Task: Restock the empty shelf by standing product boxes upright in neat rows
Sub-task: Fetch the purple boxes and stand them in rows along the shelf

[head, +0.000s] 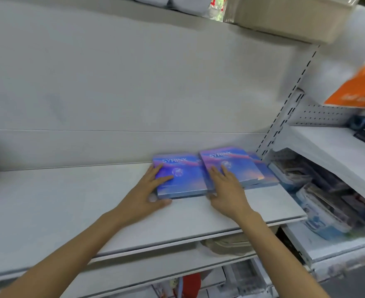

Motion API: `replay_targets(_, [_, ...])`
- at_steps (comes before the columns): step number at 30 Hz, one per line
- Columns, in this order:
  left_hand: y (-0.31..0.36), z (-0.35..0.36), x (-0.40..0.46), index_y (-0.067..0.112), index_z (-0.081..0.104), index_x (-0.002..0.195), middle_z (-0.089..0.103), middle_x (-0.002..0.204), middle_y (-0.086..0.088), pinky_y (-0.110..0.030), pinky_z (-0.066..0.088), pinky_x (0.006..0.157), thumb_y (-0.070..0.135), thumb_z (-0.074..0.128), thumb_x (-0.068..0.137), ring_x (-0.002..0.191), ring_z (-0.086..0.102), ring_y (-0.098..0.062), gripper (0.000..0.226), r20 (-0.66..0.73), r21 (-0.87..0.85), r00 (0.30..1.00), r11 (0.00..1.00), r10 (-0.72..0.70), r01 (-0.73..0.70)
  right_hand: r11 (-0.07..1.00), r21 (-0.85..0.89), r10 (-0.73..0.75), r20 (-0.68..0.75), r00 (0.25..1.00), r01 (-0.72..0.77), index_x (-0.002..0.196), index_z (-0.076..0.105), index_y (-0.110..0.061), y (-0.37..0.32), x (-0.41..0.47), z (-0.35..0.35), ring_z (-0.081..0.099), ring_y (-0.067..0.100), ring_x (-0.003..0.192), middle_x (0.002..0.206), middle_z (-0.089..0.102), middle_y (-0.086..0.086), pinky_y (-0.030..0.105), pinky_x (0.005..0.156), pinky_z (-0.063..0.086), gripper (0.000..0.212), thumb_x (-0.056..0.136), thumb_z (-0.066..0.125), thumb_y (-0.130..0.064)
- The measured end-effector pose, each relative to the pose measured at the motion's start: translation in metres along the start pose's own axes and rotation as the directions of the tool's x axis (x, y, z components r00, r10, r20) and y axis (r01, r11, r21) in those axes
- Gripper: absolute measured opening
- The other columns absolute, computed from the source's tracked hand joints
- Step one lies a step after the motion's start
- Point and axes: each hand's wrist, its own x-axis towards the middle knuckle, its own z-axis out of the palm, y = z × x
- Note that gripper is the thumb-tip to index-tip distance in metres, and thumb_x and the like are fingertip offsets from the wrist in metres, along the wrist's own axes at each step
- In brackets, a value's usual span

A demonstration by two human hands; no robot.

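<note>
Flat blue-and-purple product boxes lie face up on the white shelf point(69, 201) near its right end. My left hand point(149, 190) rests on the left box point(183, 179), fingers spread over its left edge and thumb at its front corner. My right hand point(226, 188) lies on the right box point(235, 166), which sits atop another box point(267, 175). No box stands upright.
A slotted upright post point(284, 112) bounds the shelf on the right. Beyond it, lower shelves hold packaged goods point(327, 201). An orange package point(362, 87) sits upper right, a cardboard box point(284, 16) on the shelf above. More products show below point(198, 282).
</note>
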Motion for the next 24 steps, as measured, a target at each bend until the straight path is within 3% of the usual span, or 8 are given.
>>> replay_targets(3, [0.012, -0.004, 0.005, 0.042, 0.035, 0.151, 0.022, 0.16, 0.021, -0.026, 0.029, 0.116, 0.044, 0.075, 0.087, 0.148, 0.028, -0.005, 0.075, -0.045, -0.386, 0.949, 0.881, -0.313, 0.273, 1.0, 0.01, 0.014, 0.011, 1.0, -0.014, 0.157, 0.029, -0.018, 0.014, 0.001, 0.007, 0.015, 0.022, 0.154, 0.164, 0.024, -0.004, 0.035, 0.123, 0.012, 0.069, 0.096, 0.061, -0.026])
replay_targets(7, [0.026, -0.008, 0.016, 0.015, 0.026, 0.157, 0.042, 0.151, 0.005, -0.028, 0.05, 0.093, 0.025, 0.078, 0.087, 0.122, 0.062, -0.02, 0.088, -0.005, -0.775, 0.82, 0.52, -0.572, 0.358, 0.994, -0.087, -0.063, -0.014, 0.998, 0.061, 0.13, 0.064, -0.007, 0.021, 0.002, 0.008, 0.061, 0.033, 0.124, 0.136, 0.063, 0.01, 0.045, 0.1, 0.05, 0.067, 0.069, 0.09, -0.016])
replay_targets(9, [0.027, -0.005, 0.017, 0.005, 0.027, 0.155, 0.058, 0.142, -0.008, -0.032, 0.055, 0.089, 0.018, 0.077, 0.087, 0.113, 0.068, -0.025, 0.085, 0.085, -0.837, 0.797, 0.391, -0.598, 0.383, 0.989, -0.121, -0.091, -0.076, 0.993, 0.081, 0.121, 0.071, -0.004, 0.019, 0.0, 0.006, 0.069, 0.035, 0.111, 0.124, 0.07, 0.012, 0.047, 0.088, 0.057, 0.055, 0.069, 0.086, -0.013])
replay_targets(12, [0.028, 0.001, 0.018, -0.003, 0.053, 0.138, 0.074, 0.116, -0.011, -0.028, 0.06, 0.086, 0.009, 0.065, 0.095, 0.1, 0.073, -0.023, 0.047, 0.102, -0.781, 0.809, 0.458, -0.579, 0.426, 0.993, 0.052, -0.087, -0.328, 0.941, 0.11, 0.129, 0.065, -0.006, 0.004, -0.006, -0.006, 0.067, 0.033, 0.115, 0.124, 0.07, 0.013, 0.043, 0.089, 0.056, 0.05, 0.08, 0.067, -0.015])
replay_targets(15, [0.03, 0.0, 0.018, 0.003, 0.06, 0.129, 0.075, 0.112, -0.012, -0.031, 0.06, 0.083, 0.021, 0.059, 0.1, 0.098, 0.073, -0.025, 0.034, 0.074, -0.799, 0.813, 0.453, -0.578, 0.395, 0.916, 0.375, 0.031, -0.427, 0.904, 0.145, 0.133, 0.063, -0.016, -0.028, -0.019, -0.018, 0.066, 0.017, 0.101, 0.114, 0.073, 0.002, 0.026, 0.076, 0.052, 0.048, 0.086, 0.073, -0.014])
replay_targets(17, [0.032, 0.002, 0.017, 0.008, 0.06, 0.126, 0.075, 0.114, -0.015, -0.038, 0.059, 0.089, 0.035, 0.055, 0.102, 0.103, 0.072, -0.03, 0.037, 0.093, -0.808, 0.823, 0.44, -0.561, 0.392, 0.924, 0.269, -0.15, -0.397, 0.905, 0.271, 0.128, 0.067, -0.016, -0.049, -0.027, -0.013, 0.067, 0.019, 0.105, 0.113, 0.074, 0.0, 0.03, 0.076, 0.057, 0.049, 0.08, 0.078, -0.024])
replay_targets(20, [0.038, 0.008, 0.015, 0.008, 0.051, 0.137, 0.071, 0.121, -0.015, -0.04, 0.061, 0.086, 0.031, 0.065, 0.096, 0.103, 0.073, -0.032, 0.048, 0.061, -0.777, 0.818, 0.488, -0.572, 0.399, 0.886, 0.179, -0.391, -0.203, 0.898, 0.427, 0.135, 0.063, -0.022, -0.061, -0.03, 0.004, 0.054, 0.021, 0.133, 0.138, 0.063, -0.007, 0.038, 0.104, 0.05, 0.059, 0.086, 0.058, -0.055])
replay_targets(24, [0.046, 0.009, 0.005, 0.011, 0.046, 0.139, 0.071, 0.119, -0.017, -0.035, 0.063, 0.07, 0.005, 0.078, 0.084, 0.093, 0.074, -0.028, 0.064, 0.019, -0.819, 0.821, 0.462, -0.57, 0.34, 0.819, 0.534, -0.194, -0.087, 0.977, 0.21, 0.139, 0.058, -0.021, -0.065, -0.022, -0.012, 0.038, 0.009, 0.14, 0.148, 0.049, -0.014, 0.033, 0.118, 0.032, 0.075, 0.085, 0.043, -0.072])
